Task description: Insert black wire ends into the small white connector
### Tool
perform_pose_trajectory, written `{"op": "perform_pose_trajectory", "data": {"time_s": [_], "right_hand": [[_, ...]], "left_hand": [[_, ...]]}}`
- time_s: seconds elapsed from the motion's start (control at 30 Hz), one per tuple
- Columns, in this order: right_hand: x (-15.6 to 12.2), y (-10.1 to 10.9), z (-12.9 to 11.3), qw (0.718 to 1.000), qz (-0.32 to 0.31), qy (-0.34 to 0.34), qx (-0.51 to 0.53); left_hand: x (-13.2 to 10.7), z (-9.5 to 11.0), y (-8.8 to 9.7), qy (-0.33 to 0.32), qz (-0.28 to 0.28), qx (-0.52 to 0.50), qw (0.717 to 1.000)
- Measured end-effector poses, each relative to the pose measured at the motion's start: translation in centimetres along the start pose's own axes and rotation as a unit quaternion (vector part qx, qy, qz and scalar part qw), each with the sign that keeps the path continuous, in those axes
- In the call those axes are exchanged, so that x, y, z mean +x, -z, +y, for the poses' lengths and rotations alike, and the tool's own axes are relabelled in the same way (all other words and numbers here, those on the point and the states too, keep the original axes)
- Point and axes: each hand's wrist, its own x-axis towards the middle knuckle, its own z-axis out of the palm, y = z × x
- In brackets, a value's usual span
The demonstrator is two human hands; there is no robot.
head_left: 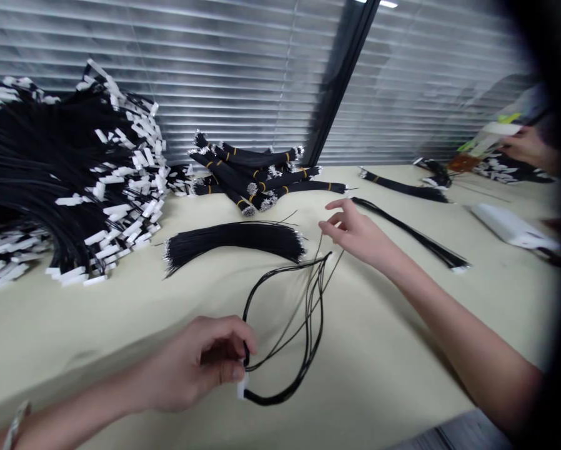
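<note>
My left hand (191, 362) pinches a white connector (242, 386) between thumb and fingers, above the near part of the table. From this connector a looped bundle of thin black wires (315, 340) spreads out, and a small white end piece (330, 256) shows at its far side. My right hand (358, 234) is raised beyond the loop, its thumb and a finger close together on a thin black wire that runs down to the bundle. The exact grip is blurred. Just left of my right hand lies a thick sheaf of cut black wires (236, 242) with bare silvery ends.
A large heap of black cables with white connectors (116, 212) fills the left. Tied black wire bundles (262, 178) are piled at the back, below the blinds (224, 75). A thin wire bundle (412, 234) and white object (512, 225) lie right, near another person's hand (531, 150).
</note>
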Motion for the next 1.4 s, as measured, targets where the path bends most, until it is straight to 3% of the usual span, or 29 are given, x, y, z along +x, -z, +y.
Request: {"op": "perform_pose_trajectory", "data": {"time_s": [0.1, 0.17, 0.4, 0.53, 0.73, 0.87, 0.9, 0.93, 1.0, 1.07, 1.13, 1.17, 1.23, 1.33, 1.4], "right_hand": [[1.2, -0.4, 2.4, 0.987, 0.061, 0.043, -0.141], [2.2, -0.9, 2.9, 0.986, 0.034, 0.077, -0.142], [6.2, -3.8, 0.8, 0.975, -0.072, 0.172, -0.12], [7.2, -4.4, -0.2, 0.978, -0.071, 0.168, -0.1], [6.5, -1.2, -1.3, 0.99, 0.01, 0.141, 0.015], [3.1, 1.3, -3.3, 0.982, -0.022, 0.107, 0.156], [1.7, 1.4, -4.2, 0.974, -0.032, 0.093, 0.204], [0.0, 1.4, -5.3, 0.941, -0.059, 0.035, 0.33], [-3.6, 0.4, -7.6, 0.851, -0.111, -0.029, 0.512], [-6.7, -1.4, -9.6, 0.791, -0.159, -0.041, 0.589], [-8.8, -3.4, -10.8, 0.767, -0.217, -0.034, 0.603], [-9.5, -4.2, -11.1, 0.767, -0.238, -0.023, 0.596], [-10.4, -5.3, -11.0, 0.798, -0.237, -0.004, 0.554], [-10.9, -5.8, -10.2, 0.869, -0.182, 0.048, 0.458], [-10.9, -5.8, -9.8, 0.894, -0.151, 0.089, 0.411]], "left_hand": [[0.1, -0.1, 0.0, -0.005, 0.0, 0.015, 1.0], [0.1, -0.2, 0.0, -0.015, 0.003, 0.018, 1.0], [0.0, 0.2, -0.2, -0.033, 0.004, 0.017, 0.999], [-0.1, 0.3, -0.5, -0.044, 0.019, 0.004, 0.999], [0.0, 0.5, -0.8, -0.062, 0.046, 0.006, 0.997], [0.3, 0.0, -0.7, -0.076, 0.048, -0.02, 0.996], [0.4, -0.2, -0.6, -0.073, 0.05, -0.032, 0.996], [0.4, -0.4, -0.6, -0.07, 0.052, -0.043, 0.995], [0.4, -0.5, -0.6, -0.064, 0.054, -0.058, 0.995], [0.4, -0.5, -0.6, -0.068, 0.051, -0.077, 0.993], [0.4, -0.3, -0.4, -0.078, 0.046, -0.103, 0.991], [0.5, -0.2, -0.3, -0.08, 0.042, -0.114, 0.989], [0.6, -0.2, -0.1, -0.079, 0.039, -0.124, 0.988], [0.8, -0.6, 0.1, -0.091, 0.058, -0.137, 0.985], [0.9, -0.9, 0.3, -0.098, 0.068, -0.157, 0.98]]}}
